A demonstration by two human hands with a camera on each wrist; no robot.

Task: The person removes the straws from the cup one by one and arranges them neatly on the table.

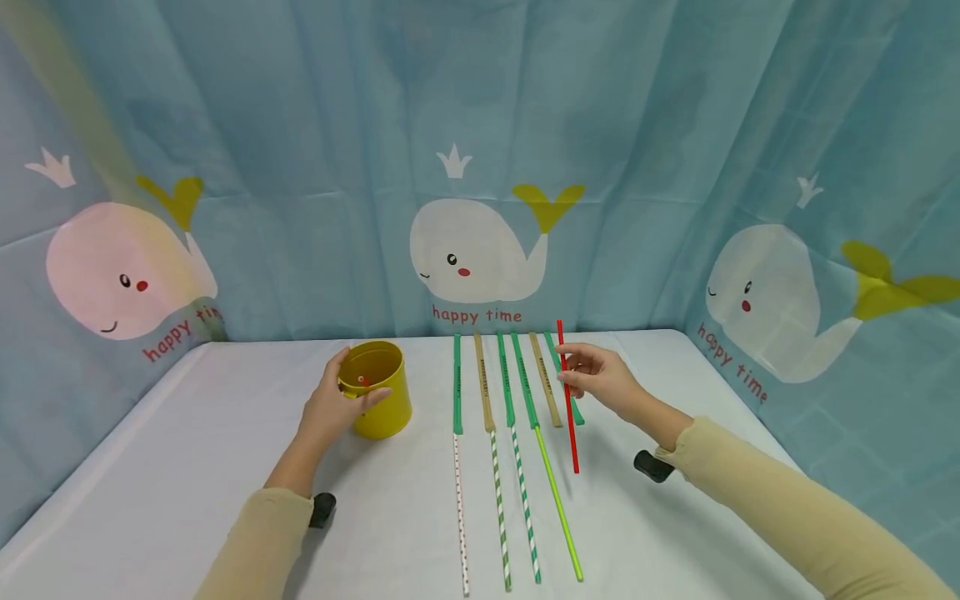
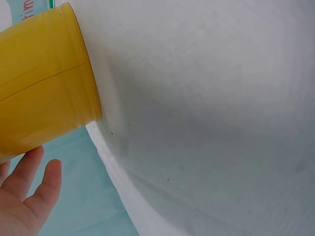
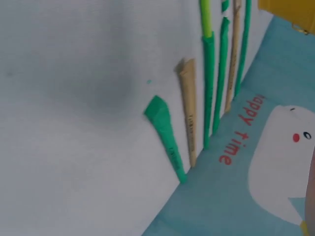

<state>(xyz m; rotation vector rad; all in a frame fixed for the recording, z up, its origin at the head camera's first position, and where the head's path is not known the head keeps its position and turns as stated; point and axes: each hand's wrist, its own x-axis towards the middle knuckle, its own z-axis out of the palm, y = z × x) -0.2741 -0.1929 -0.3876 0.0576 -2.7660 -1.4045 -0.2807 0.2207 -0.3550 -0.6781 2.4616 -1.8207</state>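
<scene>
A yellow bucket (image 1: pixel 392 408) stands on the white table, a small red and white thing (image 1: pixel 363 381) inside it. My left hand (image 1: pixel 337 412) holds it from the left, thumb across the near side and fingers at the far left rim. In the left wrist view, fingers (image 2: pixel 42 189) lie against or close to the bucket's wall (image 2: pixel 44 73). A red drinking straw (image 1: pixel 571 425) is pinched in my right hand (image 1: pixel 600 379), nearly upright, over the rightmost green paper sleeve (image 1: pixel 576 410). The right wrist view does not show the red straw.
Several green and brown paper sleeves (image 1: pixel 483 383) lie in a row near the back edge. A dotted straw (image 1: pixel 461 517), green-striped straws (image 1: pixel 500 512) and a lime straw (image 1: pixel 558 504) extend toward me from them. A blue whale-print curtain (image 1: pixel 337 208) surrounds the table.
</scene>
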